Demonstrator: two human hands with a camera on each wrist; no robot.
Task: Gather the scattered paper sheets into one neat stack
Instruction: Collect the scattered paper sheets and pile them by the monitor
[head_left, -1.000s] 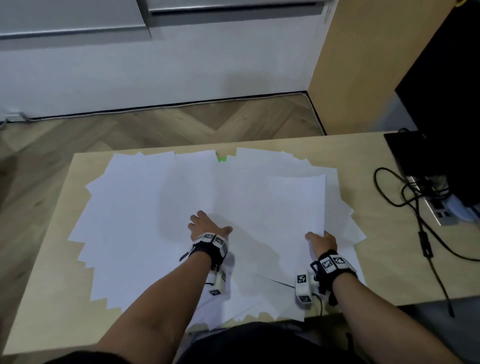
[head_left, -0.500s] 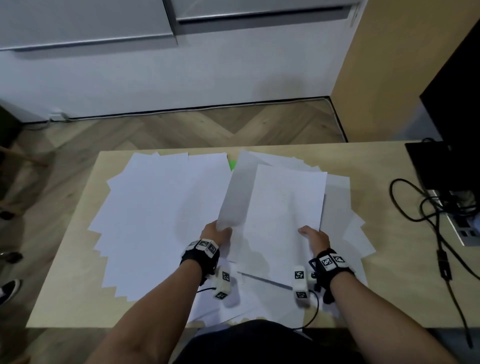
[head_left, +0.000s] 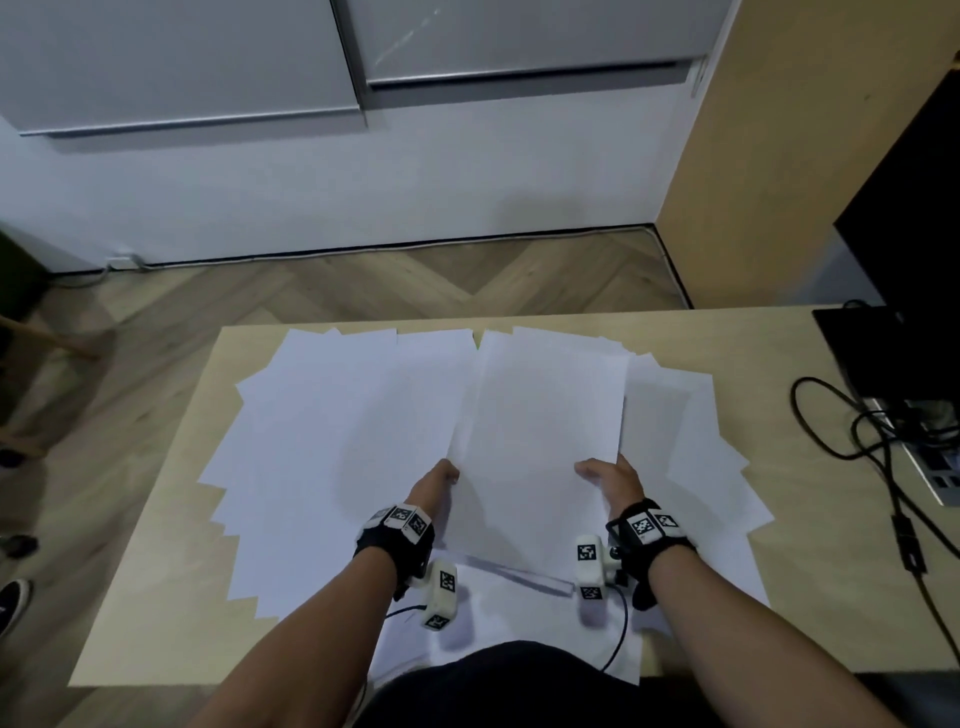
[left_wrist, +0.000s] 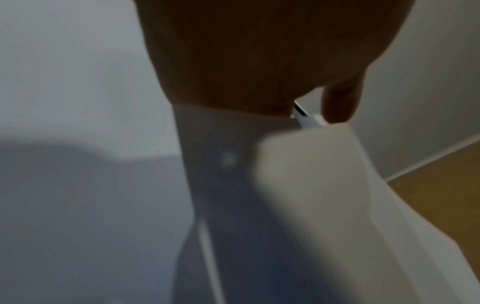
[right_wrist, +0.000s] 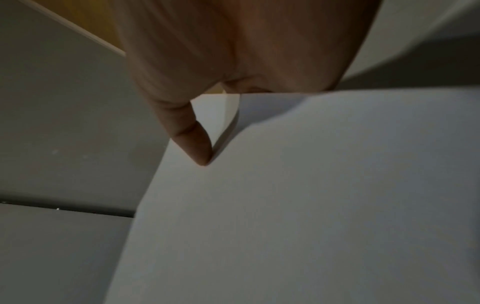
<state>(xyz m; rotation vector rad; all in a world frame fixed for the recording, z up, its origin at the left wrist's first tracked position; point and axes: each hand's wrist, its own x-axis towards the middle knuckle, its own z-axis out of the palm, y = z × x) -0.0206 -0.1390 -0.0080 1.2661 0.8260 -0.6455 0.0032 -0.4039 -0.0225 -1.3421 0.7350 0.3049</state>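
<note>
Two sheets, maybe a few more, make up the bundle (head_left: 540, 441) we've got lifted off the table (head_left: 156, 597). We hold it by its near short edge, so the long axis runs straight away from us toward the far side. Left hand (head_left: 434, 486) pinches the near-left corner, right hand (head_left: 610, 478) pinches the near-right one with the thumb on top, both clamped on paper. The far end dips back toward the spread.

The rest of the sheets (head_left: 322, 441) still fan out flat across the table, mostly to the left of the bundle, with a smaller fan (head_left: 691, 452) peeking out on the right. So our left hand is the nearer one for the big pile, we reckon.

Plain white paper, thin and floppy, matte, crisp corners. The table is pale wood, smooth. Off to the right sit black cables (head_left: 841, 415), well apart from the paper.
</note>
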